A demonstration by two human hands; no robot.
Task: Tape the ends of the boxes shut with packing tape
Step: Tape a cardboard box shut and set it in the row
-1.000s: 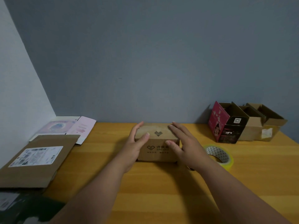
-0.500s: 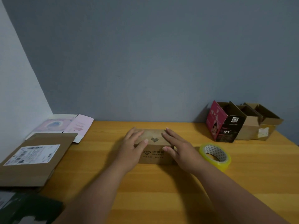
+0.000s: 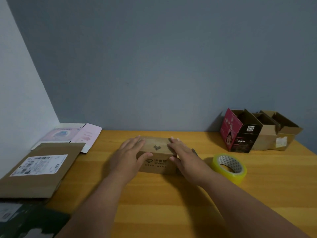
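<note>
Two hands bracket a small brown cardboard box (image 3: 157, 155) that lies on its long side at the middle of the wooden worktop (image 3: 171, 203), its printed face toward the near edge. On the left end rests the left hand (image 3: 127, 156), fingers (image 3: 137, 143) straight and loosely spread over the top, thumb against the near face; the right hand (image 3: 184, 158) mirrors it on the right end, fingers laid flat and close together, thumb touching the same face. Neither hand pinches anything, and no tape shows on the box. Its ends are hidden beneath the palms, so whether the flaps sit flush cannot be told; if they do not, they may spring open once a palm lifts, and tape laid over a gaping flap would likely wrinkle or fail to hold. The box looks light, so pressing from one hand alone could slide or tip it. Just right of the box, near the right wrist, lies a roll of yellowish packing tape (image 3: 229, 166) flat on the worktop; reaching for it means freeing the right hand, and a careless forearm could knock the roll away. The loose end of the tape is not visible, so finding it one-handed may prove slow. Farther right against the wall stand three open boxes (image 3: 260, 133), close together, so pulling one out could disturb its neighbours. Flattened cardboard and mailers (image 3: 41, 167) lie at the left, well apart.
</note>
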